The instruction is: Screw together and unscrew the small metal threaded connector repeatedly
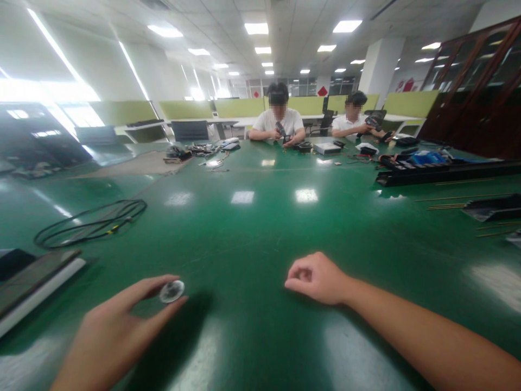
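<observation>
My left hand (126,320) is closed in a pinch, thumb and fingertips gripping a small round piece (172,291) by its edge. The piece has a whitish rim and a darker, mottled middle; its exact kind is not clear. It is held just above the green tabletop (244,239), and a dark shadow falls to its right. To the right, my right hand (319,278) rests low at the table surface with its fingers curled into a loose fist. Nothing shows in the hollow between its thumb and fingers.
A coiled black cable (91,222) lies at left, above a flat slab with a pale edge (44,296). Dark channels (443,172), thin rods (448,206) and parts sit at right. Across the table, two people (279,122) handle power tools among scattered electronics (203,148).
</observation>
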The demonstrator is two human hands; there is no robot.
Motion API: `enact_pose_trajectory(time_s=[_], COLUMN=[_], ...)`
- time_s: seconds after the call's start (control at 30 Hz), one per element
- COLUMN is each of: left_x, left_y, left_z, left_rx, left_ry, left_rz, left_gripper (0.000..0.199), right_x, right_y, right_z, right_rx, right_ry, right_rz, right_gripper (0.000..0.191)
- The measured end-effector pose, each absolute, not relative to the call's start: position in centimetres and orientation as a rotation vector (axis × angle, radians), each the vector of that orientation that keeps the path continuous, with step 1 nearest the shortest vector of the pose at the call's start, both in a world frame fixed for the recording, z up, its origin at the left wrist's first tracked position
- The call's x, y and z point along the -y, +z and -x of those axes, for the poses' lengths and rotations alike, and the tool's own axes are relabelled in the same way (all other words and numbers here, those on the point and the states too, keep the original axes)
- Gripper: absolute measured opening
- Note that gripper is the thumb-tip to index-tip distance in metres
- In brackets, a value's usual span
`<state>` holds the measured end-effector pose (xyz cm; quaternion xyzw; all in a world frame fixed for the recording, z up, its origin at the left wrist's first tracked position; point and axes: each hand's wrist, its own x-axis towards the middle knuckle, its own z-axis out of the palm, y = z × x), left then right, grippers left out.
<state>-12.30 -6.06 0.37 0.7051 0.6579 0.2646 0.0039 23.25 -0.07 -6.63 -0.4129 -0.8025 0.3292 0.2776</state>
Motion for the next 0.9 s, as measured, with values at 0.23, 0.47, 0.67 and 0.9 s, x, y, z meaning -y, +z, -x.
enact_pose_trajectory(time_s=[0.23, 0.47, 0.67, 0.9], left_x=[0.0, -0.6, -0.3, -0.2], left_y=[1.0, -2.7, -4.2, -3.9], left_z=[1.3, -0.7, 0.1, -0.7], left_rx=[-1.333, -1.213, -1.203, -1.190], left_ry=[0.619, 0.884, 1.118, 0.944], left_rz=[-2.520, -2.425, -2.251, -1.996], left_gripper=[0.015, 0.014, 0.029, 0.028], right_x=[0.1, 0.1, 0.1, 0.3], right_y=[-6.7, -6.7, -7.0, -6.7], right_z=[-23.4, -23.4, -23.5, -23.5], right_rx=[2.078, 2.007, 2.063, 2.078], right_ry=[0.941, 0.961, 0.972, 0.961], right_rz=[1.105, 1.126, 1.114, 1.103], right_gripper=[0.024, 0.025, 0.020, 0.015])
